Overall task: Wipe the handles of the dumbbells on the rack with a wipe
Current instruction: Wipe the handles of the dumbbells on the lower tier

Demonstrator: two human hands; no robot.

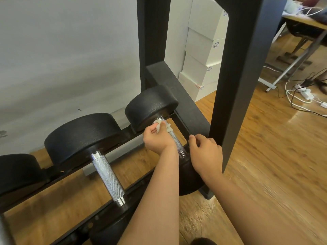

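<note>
Both forearms (155,200) are reaching in: the left grip (159,138) is pinching the wipe (161,125) onto the dumbbell handle (177,140) just beyond it, the right grip (206,152) resting loosely curled beside it — wiping, with a stroke nearer probably due next.

Three dumbbells (83,138) side by side on rack (187,98), handles running near-far. Left hand (157,138) holds wipe (161,125) on far end of rightmost dumbbell (152,106) handle (177,142); right hand (205,152) at near end. Boxes (200,59) stacked behind rack, right.

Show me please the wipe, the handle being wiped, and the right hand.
wipe (160,125), head view, on the crumpled white part
handle being wiped (177,141), head view, on its knurled middle
right hand (206,152), head view, on the back of the hand
</note>
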